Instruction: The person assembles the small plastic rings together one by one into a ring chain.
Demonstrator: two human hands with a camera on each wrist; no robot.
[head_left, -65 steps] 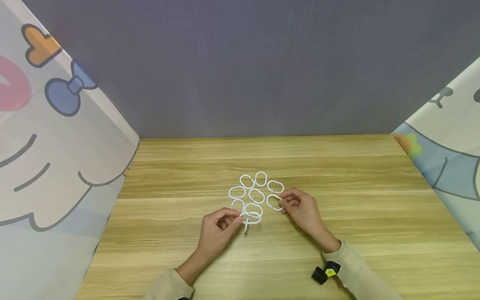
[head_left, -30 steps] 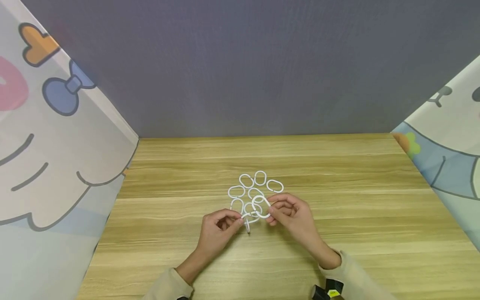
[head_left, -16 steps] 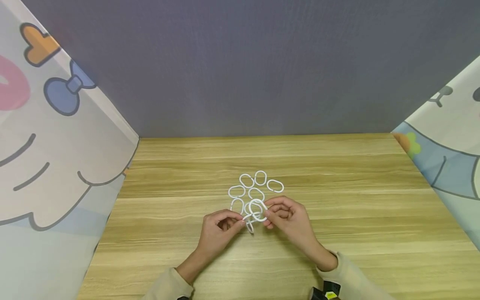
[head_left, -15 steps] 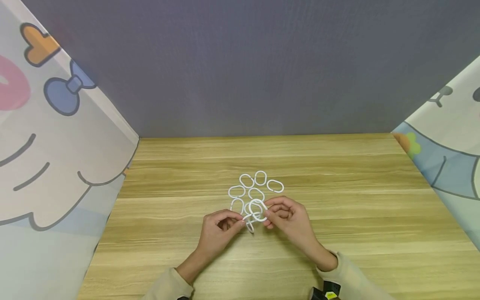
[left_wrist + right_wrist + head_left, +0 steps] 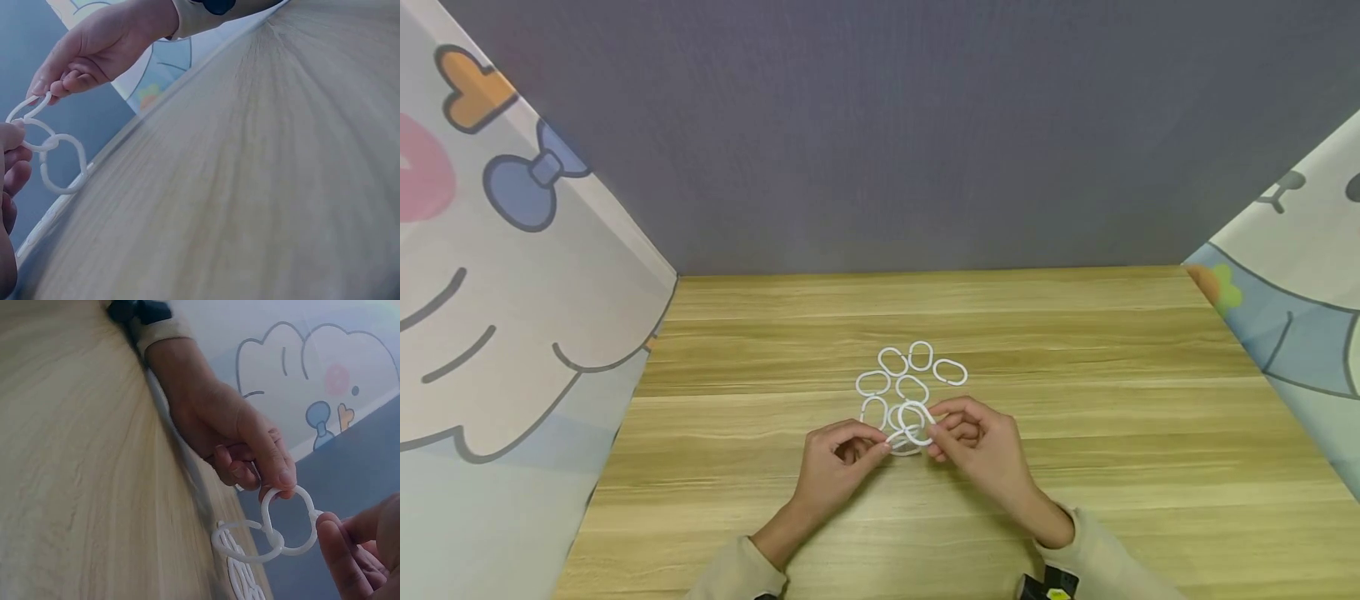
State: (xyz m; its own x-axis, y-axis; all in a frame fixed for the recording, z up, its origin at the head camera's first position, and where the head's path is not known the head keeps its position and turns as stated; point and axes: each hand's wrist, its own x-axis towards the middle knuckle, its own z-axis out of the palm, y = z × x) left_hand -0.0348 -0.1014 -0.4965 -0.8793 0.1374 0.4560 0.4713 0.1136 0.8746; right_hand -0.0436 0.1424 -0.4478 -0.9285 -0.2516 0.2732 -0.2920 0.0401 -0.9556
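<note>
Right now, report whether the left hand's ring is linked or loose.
Linked: the right wrist view shows a second ring looped through the white ring the left hand pinches.

A plain dark-grey wall (image 5: 880,133) fills the upper middle of the frame, meeting the far edge of a table (image 5: 760,350) whose yellowish wood grain runs in bands from side to side. Down the left edge stands a pale panel (image 5: 497,367) with cartoon shapes — an orange heart-like form (image 5: 475,87), a blue bow (image 5: 527,187) and a pink patch (image 5: 426,175). Another printed panel (image 5: 1315,250) slants in at the right edge, white above light blue, with an orange-and-green motif (image 5: 1207,283) — soft light lies over the wood.
</note>
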